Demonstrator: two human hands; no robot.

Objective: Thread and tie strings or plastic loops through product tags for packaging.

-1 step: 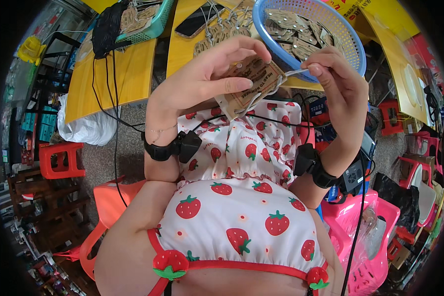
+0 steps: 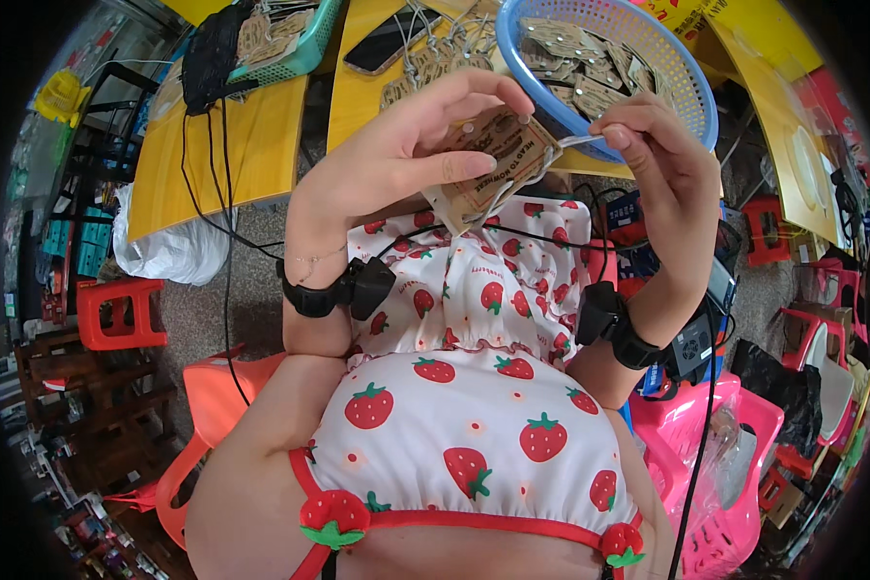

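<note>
My left hand (image 2: 411, 155) grips a small stack of brown cardboard tags (image 2: 488, 159) in front of my chest, thumb under, fingers curled over the top. My right hand (image 2: 662, 164) pinches a thin white string (image 2: 575, 142) at the stack's right edge. Just beyond both hands a blue plastic basket (image 2: 691, 82) holds several more of the same tags. Black bands sit on both wrists.
A yellow table (image 2: 261, 145) carries the blue basket, a teal basket (image 2: 304, 48) of tags, a phone (image 2: 382, 43) and loose hooked tags. An orange chair (image 2: 213, 396) is at lower left, a red stool (image 2: 116, 309) farther left, pink stools (image 2: 725, 464) at right.
Nothing has visibly changed; both hands stay on the tags and string.
</note>
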